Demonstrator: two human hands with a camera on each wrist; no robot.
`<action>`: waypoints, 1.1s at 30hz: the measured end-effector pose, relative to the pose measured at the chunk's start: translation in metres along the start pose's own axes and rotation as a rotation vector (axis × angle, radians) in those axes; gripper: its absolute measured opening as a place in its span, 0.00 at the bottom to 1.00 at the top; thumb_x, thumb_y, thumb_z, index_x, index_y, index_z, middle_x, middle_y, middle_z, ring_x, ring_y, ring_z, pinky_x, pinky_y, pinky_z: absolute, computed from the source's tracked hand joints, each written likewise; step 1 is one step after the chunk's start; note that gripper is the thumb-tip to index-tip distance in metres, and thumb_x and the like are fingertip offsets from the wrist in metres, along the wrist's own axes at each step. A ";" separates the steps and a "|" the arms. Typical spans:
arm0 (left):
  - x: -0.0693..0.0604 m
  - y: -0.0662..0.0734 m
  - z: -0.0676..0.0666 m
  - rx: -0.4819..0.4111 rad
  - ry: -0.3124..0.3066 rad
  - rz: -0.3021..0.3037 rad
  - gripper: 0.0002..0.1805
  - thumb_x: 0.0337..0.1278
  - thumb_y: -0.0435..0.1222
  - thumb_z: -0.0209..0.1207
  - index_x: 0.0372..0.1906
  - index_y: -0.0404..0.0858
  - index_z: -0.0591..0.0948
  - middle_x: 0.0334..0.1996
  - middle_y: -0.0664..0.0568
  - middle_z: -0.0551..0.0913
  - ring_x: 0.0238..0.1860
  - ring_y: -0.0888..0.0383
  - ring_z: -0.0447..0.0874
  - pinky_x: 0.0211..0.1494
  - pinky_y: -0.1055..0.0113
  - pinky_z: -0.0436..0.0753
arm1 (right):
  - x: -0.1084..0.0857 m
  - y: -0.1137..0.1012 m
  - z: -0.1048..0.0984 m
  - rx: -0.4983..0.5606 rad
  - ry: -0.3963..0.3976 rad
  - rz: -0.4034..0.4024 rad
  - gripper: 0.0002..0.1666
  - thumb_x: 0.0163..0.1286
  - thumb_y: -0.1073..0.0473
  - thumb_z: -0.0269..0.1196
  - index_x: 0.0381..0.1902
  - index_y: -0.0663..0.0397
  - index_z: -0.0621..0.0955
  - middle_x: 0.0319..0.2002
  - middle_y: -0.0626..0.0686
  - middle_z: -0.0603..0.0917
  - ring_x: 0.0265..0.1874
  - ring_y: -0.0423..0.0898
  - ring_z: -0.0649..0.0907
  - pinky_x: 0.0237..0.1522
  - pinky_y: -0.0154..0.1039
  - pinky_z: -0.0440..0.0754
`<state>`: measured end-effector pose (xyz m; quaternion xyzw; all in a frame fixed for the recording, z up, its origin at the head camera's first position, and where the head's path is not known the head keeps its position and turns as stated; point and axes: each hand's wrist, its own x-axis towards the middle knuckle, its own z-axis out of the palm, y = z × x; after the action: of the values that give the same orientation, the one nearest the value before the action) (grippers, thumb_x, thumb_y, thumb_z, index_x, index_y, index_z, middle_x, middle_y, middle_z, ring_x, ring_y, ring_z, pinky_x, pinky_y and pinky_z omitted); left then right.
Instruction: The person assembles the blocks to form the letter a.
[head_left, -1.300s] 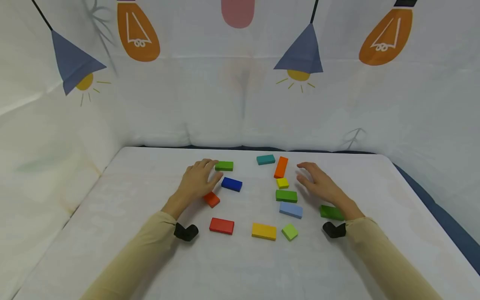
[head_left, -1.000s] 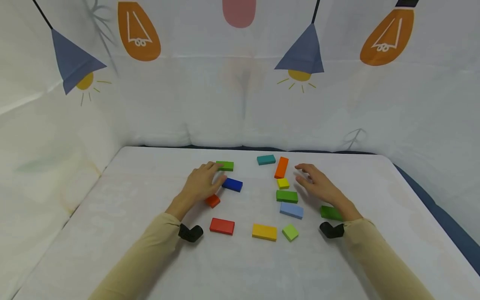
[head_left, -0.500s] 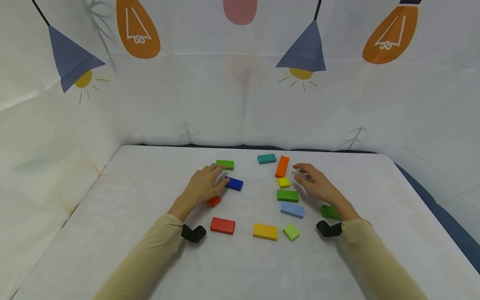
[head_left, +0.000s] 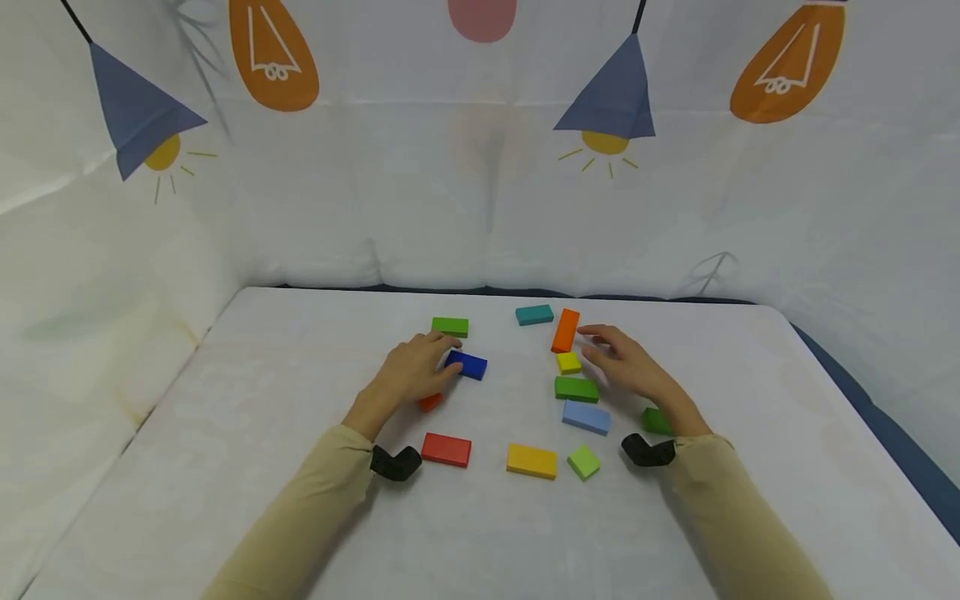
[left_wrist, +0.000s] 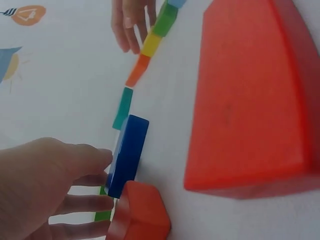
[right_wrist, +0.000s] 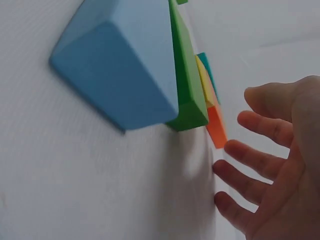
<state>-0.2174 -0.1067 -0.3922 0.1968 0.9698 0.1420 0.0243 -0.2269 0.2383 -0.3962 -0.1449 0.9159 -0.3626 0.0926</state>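
Observation:
My left hand (head_left: 412, 367) hovers with spread fingers around the near-left end of a dark blue block (head_left: 471, 366). Its thumb overlaps the block in the head view; whether it touches is unclear. Beyond the fingers lies a light green block (head_left: 450, 326). An orange-red block (head_left: 430, 402) is partly hidden under the hand. My right hand (head_left: 626, 360), fingers relaxed and holding nothing, is beside an orange block (head_left: 566, 331) and a small yellow block (head_left: 568, 363). In the right wrist view, its fingers (right_wrist: 250, 160) are spread, with the orange block (right_wrist: 216, 127) near their tips.
A teal block (head_left: 535, 315) lies at the back. Green (head_left: 577, 389) and light blue (head_left: 587, 417) blocks continue the right-hand column. Nearer lie red (head_left: 447, 450), yellow (head_left: 532, 461) and lime (head_left: 583, 462) blocks. Another green block (head_left: 656, 421) sits under my right forearm. White cloth walls surround the table (head_left: 480, 542).
My left hand has moved right, from beside the light green block to the dark blue one. My right hand has edged left towards the orange block. The blocks stay in place; the view tilts slightly.

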 end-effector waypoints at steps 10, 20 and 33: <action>0.000 0.001 -0.006 -0.063 -0.097 -0.010 0.23 0.64 0.47 0.54 0.62 0.48 0.74 0.63 0.47 0.73 0.61 0.47 0.74 0.58 0.46 0.76 | 0.007 -0.004 0.005 0.021 -0.002 -0.018 0.29 0.75 0.52 0.49 0.69 0.58 0.62 0.68 0.64 0.62 0.67 0.63 0.63 0.67 0.63 0.59; 0.000 0.003 -0.004 -0.049 -0.117 -0.015 0.22 0.63 0.46 0.55 0.61 0.49 0.75 0.62 0.47 0.73 0.60 0.48 0.74 0.57 0.47 0.77 | 0.013 -0.013 0.008 -0.049 0.070 0.054 0.27 0.73 0.56 0.52 0.66 0.60 0.66 0.65 0.65 0.69 0.63 0.63 0.69 0.63 0.62 0.66; -0.001 0.007 0.003 -0.054 0.013 -0.055 0.17 0.60 0.41 0.59 0.55 0.48 0.80 0.56 0.49 0.80 0.57 0.49 0.78 0.56 0.52 0.79 | 0.022 -0.022 0.014 -0.039 0.127 0.065 0.27 0.70 0.58 0.54 0.65 0.62 0.68 0.66 0.64 0.66 0.62 0.63 0.70 0.62 0.60 0.67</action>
<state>-0.2134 -0.1000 -0.3933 0.1685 0.9707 0.1690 0.0271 -0.2398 0.2066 -0.3928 -0.0937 0.9310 -0.3501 0.0430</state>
